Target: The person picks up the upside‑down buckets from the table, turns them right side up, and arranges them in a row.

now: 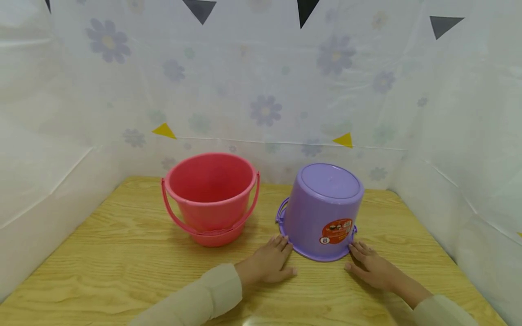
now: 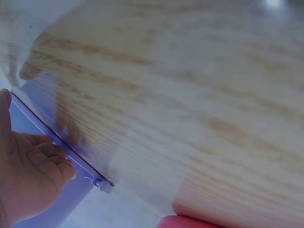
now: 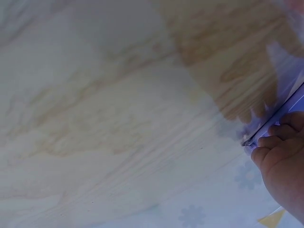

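A purple bucket (image 1: pixel 322 213) stands upside down on the wooden table, its base facing up and a red label on its side. At the rim's left front, my left hand (image 1: pixel 269 261) touches the edge with its fingertips, thumb spread towards the front. My right hand (image 1: pixel 369 267) has its fingertips against the rim on the right side. In the left wrist view, the fingers of the left hand (image 2: pixel 35 171) lie along the purple rim. The right wrist view shows the right hand (image 3: pixel 285 161) beside the rim near the handle joint.
A red bucket (image 1: pixel 216 222) stands upright to the left of the purple one, its handle hanging down at the front. White flowered sheeting (image 1: pixel 228 86) encloses the back and sides of the wooden table (image 1: pixel 102 262).
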Motion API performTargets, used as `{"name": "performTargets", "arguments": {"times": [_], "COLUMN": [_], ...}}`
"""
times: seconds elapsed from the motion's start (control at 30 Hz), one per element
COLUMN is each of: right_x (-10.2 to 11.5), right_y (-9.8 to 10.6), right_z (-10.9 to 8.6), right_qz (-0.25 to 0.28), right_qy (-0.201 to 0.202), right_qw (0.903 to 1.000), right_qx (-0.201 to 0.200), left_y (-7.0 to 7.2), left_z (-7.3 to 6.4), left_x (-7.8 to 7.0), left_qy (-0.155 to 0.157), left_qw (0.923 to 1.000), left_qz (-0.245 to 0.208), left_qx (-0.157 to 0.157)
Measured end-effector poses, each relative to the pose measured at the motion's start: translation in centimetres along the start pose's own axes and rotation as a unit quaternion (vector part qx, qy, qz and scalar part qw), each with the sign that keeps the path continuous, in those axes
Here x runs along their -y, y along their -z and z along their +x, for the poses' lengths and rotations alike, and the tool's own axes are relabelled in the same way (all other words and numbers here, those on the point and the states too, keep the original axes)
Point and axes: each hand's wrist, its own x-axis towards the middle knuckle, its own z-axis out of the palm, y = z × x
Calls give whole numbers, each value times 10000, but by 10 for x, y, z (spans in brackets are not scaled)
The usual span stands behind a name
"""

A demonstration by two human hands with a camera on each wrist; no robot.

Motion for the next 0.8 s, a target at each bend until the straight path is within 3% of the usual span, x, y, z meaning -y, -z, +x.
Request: {"name": "performTargets", "arguments": {"times": [0.3,0.53,0.8], "right_x": [-1,2,3], "right_y": [-1,-2,-2], "right_z": [-1,-2,-3], "right_qz": [57,45,105], "right_qy": [-9,3,-15], "right_qw": [9995,9997,9996], "right_qx": [319,231,274], "left_y": [-2,-1,-5], "left_z": [-3,-6,-11], "left_x": [-1,-4,-6], "left_qy": [-43,110,80], "left_qw": [9999,9999,9998], "left_qz": [-58,-39,148], "left_qx": [75,70,-78]}}
